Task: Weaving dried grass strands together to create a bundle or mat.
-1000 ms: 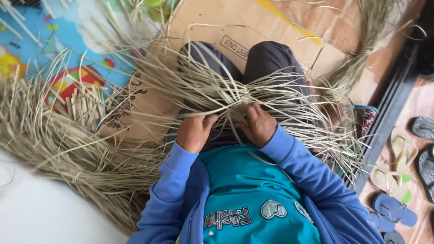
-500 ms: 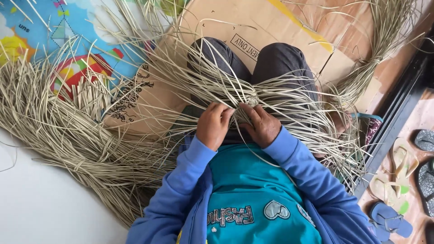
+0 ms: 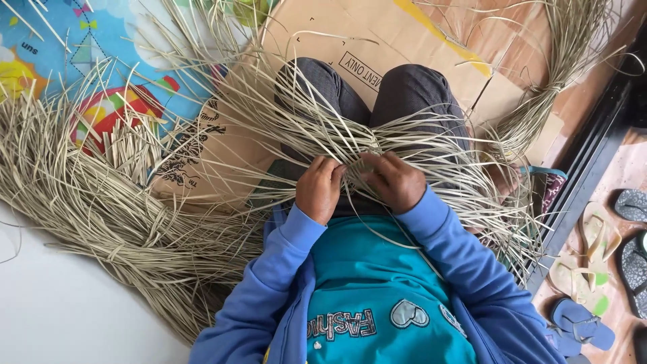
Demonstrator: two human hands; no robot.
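I sit with a mass of pale dried straw strips [image 3: 377, 138] fanned across my grey-trousered knees [image 3: 404, 91]. My left hand [image 3: 319, 189] and my right hand [image 3: 393, 180] are side by side on my lap, fingers curled onto the strips where they cross at the centre. Both hands pinch strands of the woven part; the fingertips are hidden among the strips. My sleeves [image 3: 283, 259] are blue.
A long heap of loose straw [image 3: 94, 202] curves along the left. Flattened brown cardboard [image 3: 377, 34] lies under my legs, on a colourful play mat [image 3: 60, 61]. A tied straw bundle [image 3: 559, 74] lies at the top right. Several sandals [image 3: 606, 236] sit past a dark door track [image 3: 593, 168].
My left hand has moved right to meet the right hand at the centre of the strips. The view has shifted slightly.
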